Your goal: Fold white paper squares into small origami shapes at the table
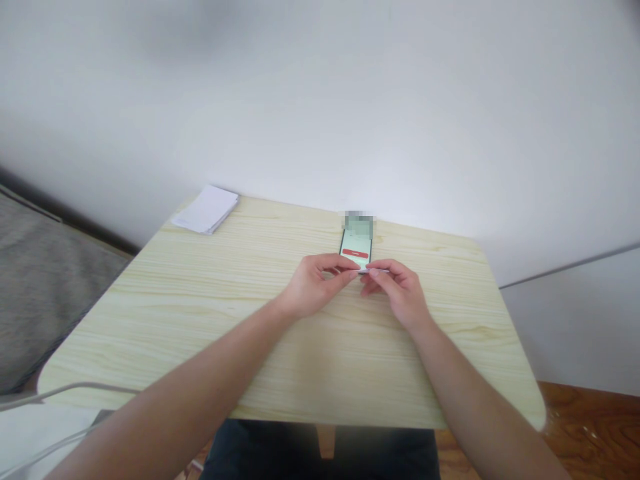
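Note:
A small, thin white strip (364,271), perhaps paper, is pinched between my two hands above the table. My left hand (320,280) grips its left end between thumb and fingertips. At the other end, the thumb and index finger of my right hand (397,287) are closed on it, with the other fingers curled below. Just beyond the fingertips a phone (356,243) shows a pale green screen with a red bar. Its upper part is pixelated, and its lower edge is partly covered by my hands.
A stack of white paper (207,208) lies at the table's far left corner. The light wood-grain table (200,313) stands against a white wall (320,100). Pale cables (75,385) run by the near left corner, and a grey padded surface (45,293) is at the left.

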